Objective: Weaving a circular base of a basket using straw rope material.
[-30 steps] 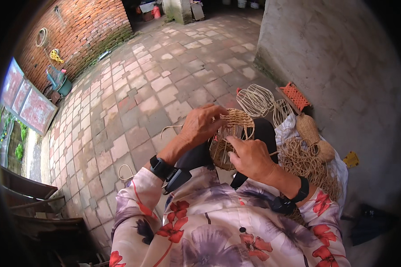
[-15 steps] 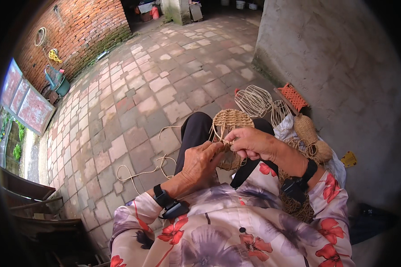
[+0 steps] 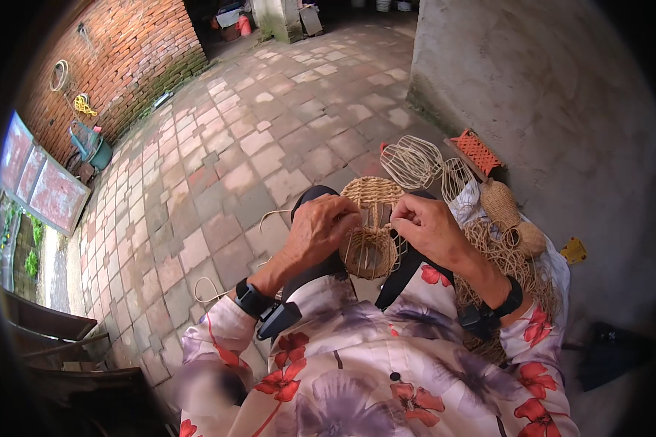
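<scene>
A small woven basket [image 3: 372, 191] of tan plant cord rests between my knees, with wickerwork at its far and near ends and bare ribs showing in the opening. To its left, my left hand [image 3: 322, 224] is closed, knuckles up, its fingertips turned toward the weave. Across the opening my right hand [image 3: 431, 227] is closed too, thumb and bent forefinger pinched at the basket's right edge. Whatever thin strand either hand pinches is too small to make out. A loose cord [image 3: 210, 290] trails on the paving left of my legs.
Beside my right leg lie a heap of tan cord [image 3: 503, 262], a woven gourd-shaped piece [image 3: 498, 200], open rib frames [image 3: 412, 162] and an orange woven piece [image 3: 477, 151]. A grey wall [image 3: 532, 109] rises at the right. A brick wall [image 3: 131, 58] stands far left.
My hands were together over the basket's middle and have moved apart, the left to the left and up, the right slightly right. More of the basket's opening shows.
</scene>
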A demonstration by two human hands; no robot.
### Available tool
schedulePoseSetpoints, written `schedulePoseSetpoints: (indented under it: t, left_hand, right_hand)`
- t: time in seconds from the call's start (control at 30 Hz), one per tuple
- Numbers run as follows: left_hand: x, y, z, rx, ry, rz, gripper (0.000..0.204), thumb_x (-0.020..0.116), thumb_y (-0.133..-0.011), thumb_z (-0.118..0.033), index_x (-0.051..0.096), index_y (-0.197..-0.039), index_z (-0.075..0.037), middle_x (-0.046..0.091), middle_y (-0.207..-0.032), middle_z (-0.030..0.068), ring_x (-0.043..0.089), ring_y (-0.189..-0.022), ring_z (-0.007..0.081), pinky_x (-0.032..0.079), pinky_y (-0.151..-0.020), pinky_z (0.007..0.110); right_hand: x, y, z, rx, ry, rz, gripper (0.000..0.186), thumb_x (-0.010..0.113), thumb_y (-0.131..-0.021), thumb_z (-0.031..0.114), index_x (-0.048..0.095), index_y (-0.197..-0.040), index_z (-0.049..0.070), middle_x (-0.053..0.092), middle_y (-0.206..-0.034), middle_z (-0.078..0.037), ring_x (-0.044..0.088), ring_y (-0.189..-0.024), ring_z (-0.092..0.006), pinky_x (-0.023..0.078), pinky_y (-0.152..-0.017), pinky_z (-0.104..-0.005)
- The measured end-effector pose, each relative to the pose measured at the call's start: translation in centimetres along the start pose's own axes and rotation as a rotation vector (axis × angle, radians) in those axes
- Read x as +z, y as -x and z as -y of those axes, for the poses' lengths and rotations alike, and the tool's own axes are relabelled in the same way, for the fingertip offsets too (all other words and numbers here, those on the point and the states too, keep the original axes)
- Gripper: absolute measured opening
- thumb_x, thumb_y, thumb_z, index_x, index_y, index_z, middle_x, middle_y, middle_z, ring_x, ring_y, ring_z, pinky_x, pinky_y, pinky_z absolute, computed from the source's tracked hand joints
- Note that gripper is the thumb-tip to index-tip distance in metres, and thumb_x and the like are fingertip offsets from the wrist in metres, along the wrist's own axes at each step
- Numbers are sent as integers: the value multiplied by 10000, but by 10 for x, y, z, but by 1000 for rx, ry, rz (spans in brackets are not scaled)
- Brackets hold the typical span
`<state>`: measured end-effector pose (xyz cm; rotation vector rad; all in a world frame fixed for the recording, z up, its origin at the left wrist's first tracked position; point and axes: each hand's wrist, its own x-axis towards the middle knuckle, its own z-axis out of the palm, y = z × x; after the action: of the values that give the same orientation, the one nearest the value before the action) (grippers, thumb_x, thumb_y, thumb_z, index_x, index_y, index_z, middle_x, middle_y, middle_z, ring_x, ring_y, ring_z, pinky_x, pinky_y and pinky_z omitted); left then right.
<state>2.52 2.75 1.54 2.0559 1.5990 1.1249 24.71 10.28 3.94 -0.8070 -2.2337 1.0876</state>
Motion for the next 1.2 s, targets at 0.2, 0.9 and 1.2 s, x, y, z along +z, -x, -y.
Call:
schedulePoseSetpoints:
  t: [0.2,0.9,1.2]
  left_hand:
    - [4,-14,-1,-180,83,122,162,682,-844,-160,647,-891,-10,592,-740,84,602,-699,206,478,-630,313]
    - [7,5,-18,200,-300,106,57,607,-888,-128,637,-889,-79,579,-727,106,612,-631,327,473,-551,422]
    - [1,9,-26,-91,-233,266,178,553,-932,-156,669,-960,-25,619,-646,155,638,-588,313,501,-572,396]
  right_hand:
    - [-9,11,2,94,-130,-29,68,608,-868,35,591,-865,-31,599,-713,-19,543,-673,-58,476,-607,-258]
    - [-7,41,-5,192,-233,49,80,598,-877,38,591,-922,-28,616,-742,-24,551,-682,-61,474,-609,-254]
    - [4,51,-1,-37,-101,57,72,597,-822,-24,551,-876,-12,594,-690,-138,609,-596,-216,470,-556,-335]
